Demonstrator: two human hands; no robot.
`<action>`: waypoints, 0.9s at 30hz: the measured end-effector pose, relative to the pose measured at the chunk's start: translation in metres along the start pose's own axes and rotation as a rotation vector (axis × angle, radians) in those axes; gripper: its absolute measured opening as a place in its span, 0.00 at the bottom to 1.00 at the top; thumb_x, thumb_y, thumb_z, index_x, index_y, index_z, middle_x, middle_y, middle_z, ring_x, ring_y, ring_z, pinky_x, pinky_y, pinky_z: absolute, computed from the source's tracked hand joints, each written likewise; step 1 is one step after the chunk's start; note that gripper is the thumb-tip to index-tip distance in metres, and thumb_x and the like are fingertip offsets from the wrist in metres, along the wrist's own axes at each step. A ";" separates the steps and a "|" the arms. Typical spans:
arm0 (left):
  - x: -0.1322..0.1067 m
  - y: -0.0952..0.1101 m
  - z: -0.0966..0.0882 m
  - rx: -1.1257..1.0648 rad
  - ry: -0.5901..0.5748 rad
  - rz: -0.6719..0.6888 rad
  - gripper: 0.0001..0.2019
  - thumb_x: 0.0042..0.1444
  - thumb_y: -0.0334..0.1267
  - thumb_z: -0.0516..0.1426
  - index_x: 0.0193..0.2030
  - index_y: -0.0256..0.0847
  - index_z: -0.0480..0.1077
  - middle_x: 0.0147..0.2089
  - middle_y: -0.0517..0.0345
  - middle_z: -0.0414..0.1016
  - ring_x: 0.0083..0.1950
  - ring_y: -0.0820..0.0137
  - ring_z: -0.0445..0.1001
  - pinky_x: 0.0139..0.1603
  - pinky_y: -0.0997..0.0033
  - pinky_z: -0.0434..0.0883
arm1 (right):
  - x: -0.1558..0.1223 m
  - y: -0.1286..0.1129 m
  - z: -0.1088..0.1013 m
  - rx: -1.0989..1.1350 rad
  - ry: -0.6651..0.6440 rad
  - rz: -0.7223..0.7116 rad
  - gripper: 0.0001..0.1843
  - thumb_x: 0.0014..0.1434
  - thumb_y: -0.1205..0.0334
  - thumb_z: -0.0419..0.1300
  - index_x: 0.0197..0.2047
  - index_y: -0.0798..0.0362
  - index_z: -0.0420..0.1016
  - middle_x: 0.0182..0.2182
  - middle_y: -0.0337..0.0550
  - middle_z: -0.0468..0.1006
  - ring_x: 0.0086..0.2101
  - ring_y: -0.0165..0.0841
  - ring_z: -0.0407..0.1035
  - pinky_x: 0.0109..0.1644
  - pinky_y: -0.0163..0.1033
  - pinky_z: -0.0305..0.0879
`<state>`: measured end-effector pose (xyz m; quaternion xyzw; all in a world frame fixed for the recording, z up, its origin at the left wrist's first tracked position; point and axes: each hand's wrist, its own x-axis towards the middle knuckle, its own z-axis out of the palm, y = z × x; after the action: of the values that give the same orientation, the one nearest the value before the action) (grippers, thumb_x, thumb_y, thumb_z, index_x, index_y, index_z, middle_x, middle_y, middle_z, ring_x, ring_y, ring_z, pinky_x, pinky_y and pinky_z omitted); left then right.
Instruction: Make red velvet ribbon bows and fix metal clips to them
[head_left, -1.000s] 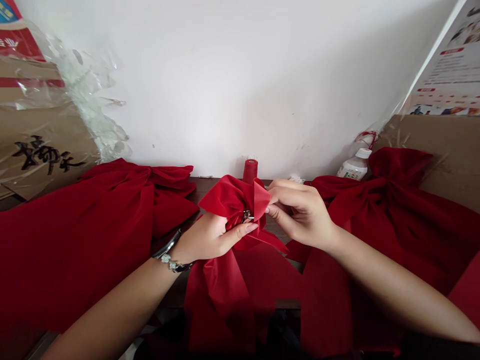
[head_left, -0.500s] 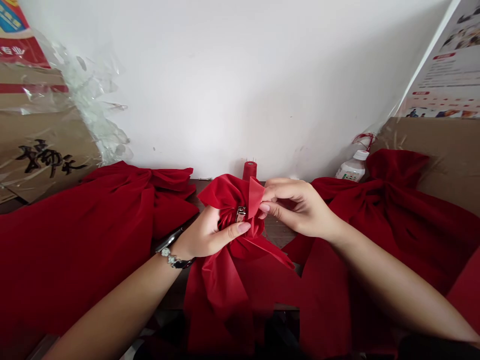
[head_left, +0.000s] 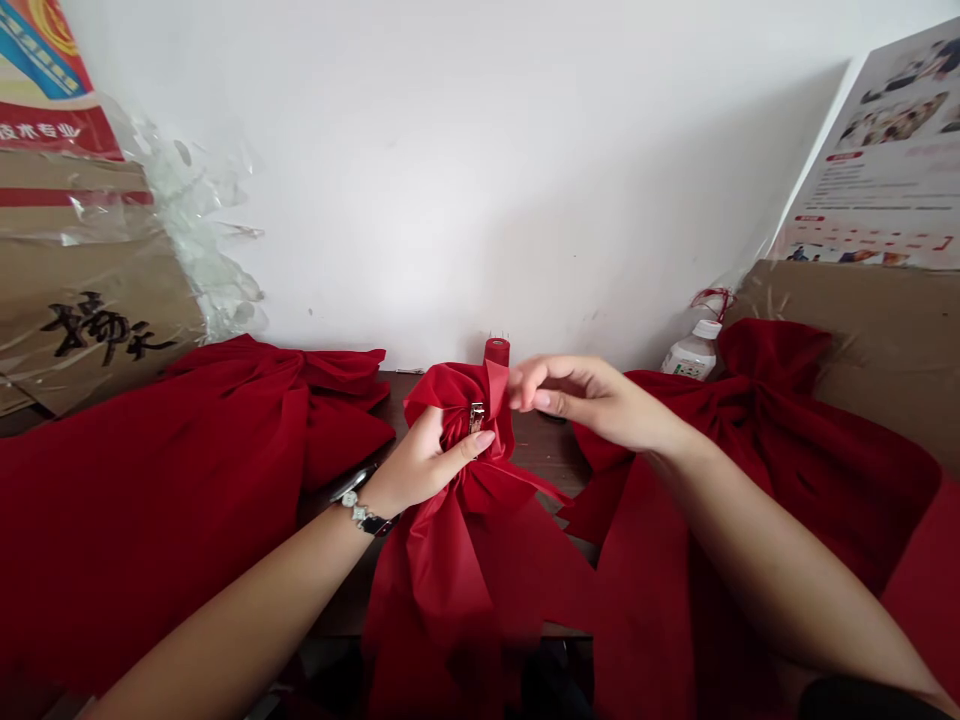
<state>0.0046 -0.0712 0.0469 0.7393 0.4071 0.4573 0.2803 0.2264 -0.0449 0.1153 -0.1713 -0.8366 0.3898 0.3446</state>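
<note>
My left hand (head_left: 439,450) is wrapped round the gathered middle of a red fabric bow (head_left: 431,560), its thumb lying across the front. A small metal clip (head_left: 476,415) sits on the pleats just above that thumb. Beside the bow's upper right fold is my right hand (head_left: 585,400), with fingers curled and thumb close to the forefinger. Its fingertips are slightly smeared, and whatever they may pinch is too small to make out. Behind the bow stands a red thread spool (head_left: 496,350) with several needles sticking up from its top.
Large red bows lie on the left (head_left: 187,480) and on the right (head_left: 810,440). A white-capped plastic bottle (head_left: 691,352) stands at the back right. Cardboard boxes flank the dark table (head_left: 551,445), and a white wall (head_left: 450,180) closes off the back.
My right hand's fingers have come off the bow's upper right fold and curled beside it. My left hand keeps its hold. The whole view has shifted slightly.
</note>
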 end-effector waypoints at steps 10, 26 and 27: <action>0.011 -0.011 0.006 -0.064 0.050 -0.077 0.20 0.56 0.49 0.59 0.49 0.38 0.65 0.49 0.52 0.73 0.51 0.62 0.71 0.53 0.63 0.66 | 0.010 0.036 0.029 0.048 0.213 0.045 0.14 0.60 0.53 0.59 0.34 0.58 0.72 0.31 0.41 0.73 0.32 0.28 0.66 0.41 0.35 0.64; 0.007 -0.004 0.000 -0.577 -0.025 -0.107 0.23 0.38 0.46 0.70 0.40 0.38 0.71 0.39 0.53 0.79 0.40 0.64 0.77 0.42 0.66 0.73 | -0.021 0.009 -0.111 0.486 0.793 -0.049 0.06 0.55 0.67 0.58 0.31 0.49 0.64 0.21 0.33 0.51 0.18 0.24 0.39 0.16 0.31 0.38; 0.007 -0.003 0.000 -0.588 -0.030 -0.099 0.23 0.38 0.45 0.70 0.39 0.38 0.71 0.38 0.54 0.79 0.38 0.65 0.77 0.41 0.66 0.73 | -0.022 0.017 -0.117 0.490 0.814 -0.021 0.06 0.55 0.67 0.58 0.30 0.50 0.63 0.21 0.32 0.51 0.17 0.24 0.39 0.16 0.31 0.38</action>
<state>0.0052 -0.0633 0.0475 0.6122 0.2885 0.5305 0.5105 0.3253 0.0162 0.1456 -0.2153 -0.5190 0.4732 0.6785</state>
